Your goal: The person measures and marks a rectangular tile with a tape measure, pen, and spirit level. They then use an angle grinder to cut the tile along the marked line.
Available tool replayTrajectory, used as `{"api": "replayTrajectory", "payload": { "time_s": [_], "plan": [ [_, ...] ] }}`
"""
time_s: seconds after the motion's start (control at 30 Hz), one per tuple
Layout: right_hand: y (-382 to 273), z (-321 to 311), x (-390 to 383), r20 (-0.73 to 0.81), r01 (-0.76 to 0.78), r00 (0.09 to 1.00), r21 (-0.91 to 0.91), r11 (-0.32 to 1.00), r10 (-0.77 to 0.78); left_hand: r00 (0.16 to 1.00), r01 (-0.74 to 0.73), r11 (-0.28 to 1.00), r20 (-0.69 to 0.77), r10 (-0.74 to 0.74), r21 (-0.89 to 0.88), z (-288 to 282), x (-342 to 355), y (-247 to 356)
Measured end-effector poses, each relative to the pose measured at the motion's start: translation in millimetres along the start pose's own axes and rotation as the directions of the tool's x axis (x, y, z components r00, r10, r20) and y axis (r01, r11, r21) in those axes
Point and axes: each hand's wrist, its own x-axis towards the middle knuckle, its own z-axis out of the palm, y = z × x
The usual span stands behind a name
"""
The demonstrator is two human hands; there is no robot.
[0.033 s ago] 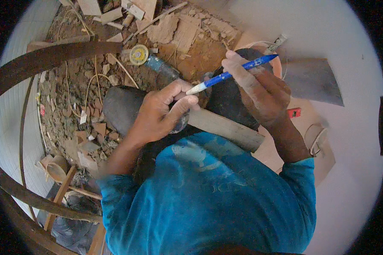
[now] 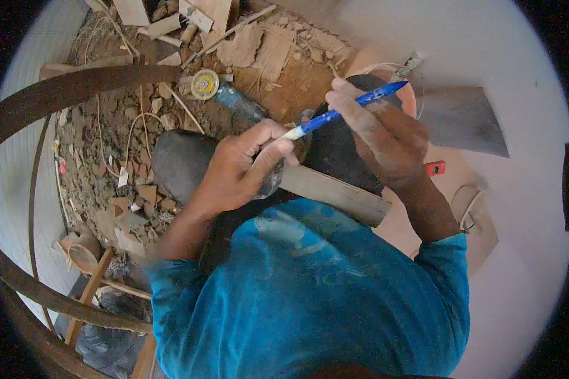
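Observation:
In front of my chest, my right hand (image 2: 392, 136) grips a slim blue pen-like tool (image 2: 351, 108) with a white end and a pointed blue end. The blue end sticks out past my fingers to the upper right. My left hand (image 2: 243, 161) pinches the white end between thumb and fingers, covering its tip. Below the hands, a flat grey-beige strip (image 2: 341, 197) lies slantwise across my lap, its left end hidden behind my left hand. Beyond my left hand, a blue angle grinder (image 2: 237, 101) with a yellow disc rests on the dirt.
Rubble and broken tile pieces (image 2: 148, 192) cover the ground at left. Curved brown bars (image 2: 76, 82) cross the left side. A bucket (image 2: 409, 101) stands beyond my right hand, near a dark sheet (image 2: 464, 120) against the pale wall. A small red object (image 2: 435, 168) lies right of my wrist.
My right hand and the blue tool have shifted slightly left, and my left fingers cover a little more of the white end. Little else differs.

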Motion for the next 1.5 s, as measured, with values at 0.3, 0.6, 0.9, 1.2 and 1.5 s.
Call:
{"api": "replayTrajectory", "payload": {
  "time_s": [0.3, 0.6, 0.9, 1.2, 1.5],
  "plan": [
    [42.6, -22.8, -2.0, -0.196, -0.266, 0.953, -0.179, 0.947, 0.23, 0.975, -0.22, 0.974, 0.008, 0.221, -0.061, 1.7, 5.6, -6.2],
    [-0.1, -26.7, 23.8, 0.155, -0.475, 0.71, 0.826, 0.304, 0.687, 0.962, -0.256, 0.966, -0.106, 0.252, -0.032, 11.7, 32.3, 12.9],
    [2.0, -6.2, 22.7, 0.076, -0.378, 0.85, 0.777, 0.503, 0.522, 0.966, -0.225, 0.974, -0.123, 0.225, 0.014, 17.0, 34.4, 12.9],
    [2.2, -1.0, 34.2, 0.224, -0.561, 0.732, 0.734, 0.383, 0.644, 0.855, -0.284, 0.864, -0.298, 0.425, 0.417, 20.7, 46.2, 23.6],
    [7.2, -3.0, 39.9, 0.059, -0.337, 0.919, 0.634, 0.696, 0.391, 0.742, -0.396, 0.897, -0.643, 0.187, -0.196, 38.4, 102.4, 37.2]
  ]
}}
